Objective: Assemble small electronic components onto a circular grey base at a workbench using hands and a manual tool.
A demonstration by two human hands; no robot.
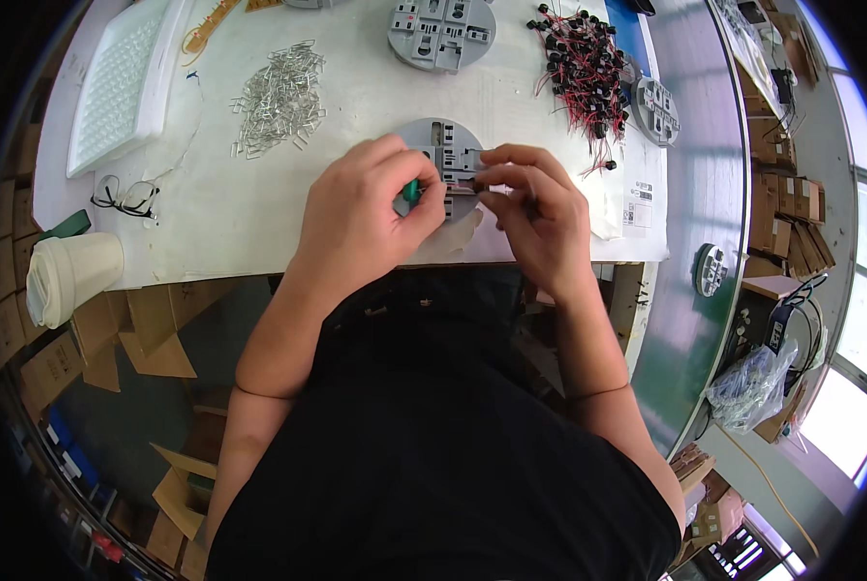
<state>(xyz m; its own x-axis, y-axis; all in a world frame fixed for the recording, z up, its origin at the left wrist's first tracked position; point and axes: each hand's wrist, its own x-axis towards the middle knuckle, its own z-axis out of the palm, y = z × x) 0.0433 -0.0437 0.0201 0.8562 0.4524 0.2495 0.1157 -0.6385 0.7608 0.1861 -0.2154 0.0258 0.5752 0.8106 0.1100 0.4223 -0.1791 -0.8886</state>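
Note:
Over a round grey fixture [425, 131] at the table's near edge, both my hands work close together. My left hand [361, 208] is closed around a small tool with a green handle [412, 191]; its tip points toward the fixture's middle and its kind is hard to tell. Opposite it, my right hand [546, 208] has its thumb and fingers pinched at the fixture's right side. Something small and dark shows at those fingertips, too little to name. The fixture carries raised blocks and slots, and my hands cover its lower and side parts.
A pile of bent metal wire clips [280, 97] lies left, beyond it a white tray [119, 87]. Black round parts with red wires [588, 73] are heaped right. More grey fixtures [441, 34] stand behind. Eyeglasses [125, 197] and a white bin [75, 276] are at left.

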